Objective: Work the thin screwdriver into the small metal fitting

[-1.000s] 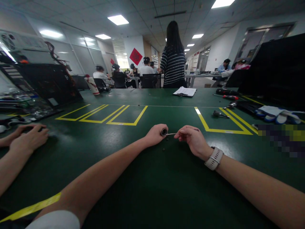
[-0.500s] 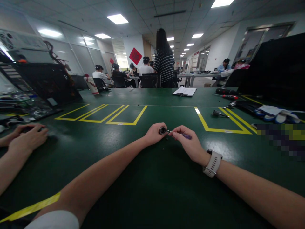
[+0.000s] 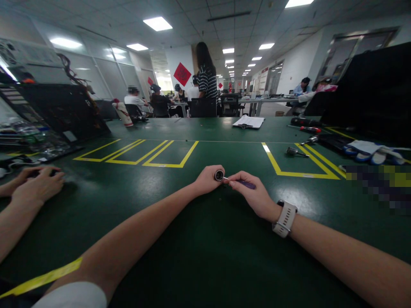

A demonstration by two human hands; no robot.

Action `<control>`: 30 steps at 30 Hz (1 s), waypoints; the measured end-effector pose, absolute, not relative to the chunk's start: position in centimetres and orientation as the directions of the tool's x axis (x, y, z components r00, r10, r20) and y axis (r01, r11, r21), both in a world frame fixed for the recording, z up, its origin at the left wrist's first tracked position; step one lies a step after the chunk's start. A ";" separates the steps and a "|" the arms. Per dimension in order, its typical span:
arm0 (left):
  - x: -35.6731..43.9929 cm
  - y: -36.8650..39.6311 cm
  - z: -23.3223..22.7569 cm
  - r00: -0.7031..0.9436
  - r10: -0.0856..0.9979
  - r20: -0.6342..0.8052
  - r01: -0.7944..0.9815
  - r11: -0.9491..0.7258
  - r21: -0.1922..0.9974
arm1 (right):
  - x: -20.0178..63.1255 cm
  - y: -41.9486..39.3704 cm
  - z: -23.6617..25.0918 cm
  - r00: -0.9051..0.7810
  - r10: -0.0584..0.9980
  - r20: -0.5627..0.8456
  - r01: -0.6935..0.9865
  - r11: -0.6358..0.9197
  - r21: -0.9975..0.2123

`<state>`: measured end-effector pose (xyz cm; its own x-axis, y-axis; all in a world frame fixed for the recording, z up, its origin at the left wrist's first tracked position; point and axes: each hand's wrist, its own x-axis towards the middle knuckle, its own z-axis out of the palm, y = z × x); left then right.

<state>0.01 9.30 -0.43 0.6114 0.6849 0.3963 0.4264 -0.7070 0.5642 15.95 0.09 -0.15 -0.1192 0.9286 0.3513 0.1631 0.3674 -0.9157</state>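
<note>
My left hand (image 3: pixel 209 179) is closed around a round part with a metal rim and a dark hollow centre (image 3: pixel 219 175); the rest of it is hidden in my fingers. In my right hand (image 3: pixel 252 192) is a small screwdriver with a purple handle (image 3: pixel 247 184). Its thin shaft points left, and the tip meets the edge of the round part or sits just beside it; I cannot tell which. Below my hands, a tiny ring-like piece (image 3: pixel 220 199) lies on the green table (image 3: pixel 205 239).
A co-worker's hands (image 3: pixel 40 185) rest at the left. To the right lie a metal tool with a thick head (image 3: pixel 297 152), a red-handled screwdriver (image 3: pixel 310 129) and white-and-blue gloves (image 3: pixel 374 152). A clipboard with papers (image 3: pixel 248 122) is at the back. Yellow tape (image 3: pixel 305 176) marks the table.
My right hand has shifted slightly left with the screwdriver, closer to the round part. My left hand stays in place. In the background, a standing person has moved left.
</note>
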 end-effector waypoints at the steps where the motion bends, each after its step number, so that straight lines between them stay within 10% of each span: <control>1: 0.0 9.3 -0.5 0.610 0.685 0.398 0.422 -0.707 0.568 | 16.0 0.1 -0.2 -0.134 0.925 0.356 0.160 0.374 -0.913; 30: 0.1 9.5 -0.6 0.646 0.628 0.435 0.416 -0.767 0.489 | 15.6 0.2 -0.1 0.009 0.975 0.222 -0.197 0.220 -0.955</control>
<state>0.12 9.55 -0.62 0.6460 0.6276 0.4346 0.4157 -0.7667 0.4893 15.56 0.16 -0.09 0.0090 0.9749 0.2225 -0.1973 0.2198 -0.9554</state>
